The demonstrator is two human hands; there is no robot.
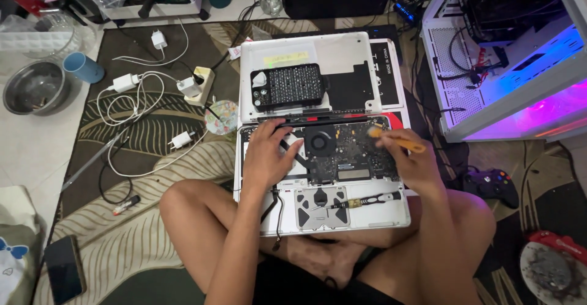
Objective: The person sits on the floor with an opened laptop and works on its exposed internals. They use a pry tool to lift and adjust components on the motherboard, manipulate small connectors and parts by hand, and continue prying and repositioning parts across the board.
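Note:
An opened white laptop (391, 214) lies bottom-up on my crossed legs, its circuit board and black fan (320, 141) exposed. My left hand (269, 155) rests on the left part of the internals, fingers near the black hinge bar. My right hand (411, 158) grips an orange-handled brush (400, 143), its bristle end over the board's upper right. A black screwdriver (367, 201) lies across the lower part beside the trackpad underside. The removed bottom cover (342, 51) lies behind, bearing a black bit-set case (287, 86).
White chargers and cables (131, 97) sprawl over the patterned rug at left, with a blue cup (82, 67) and a steel bowl (33, 88). A lit white computer case (507, 54) stands at right, a black gamepad (492, 182) below it. A phone (64, 268) lies lower left.

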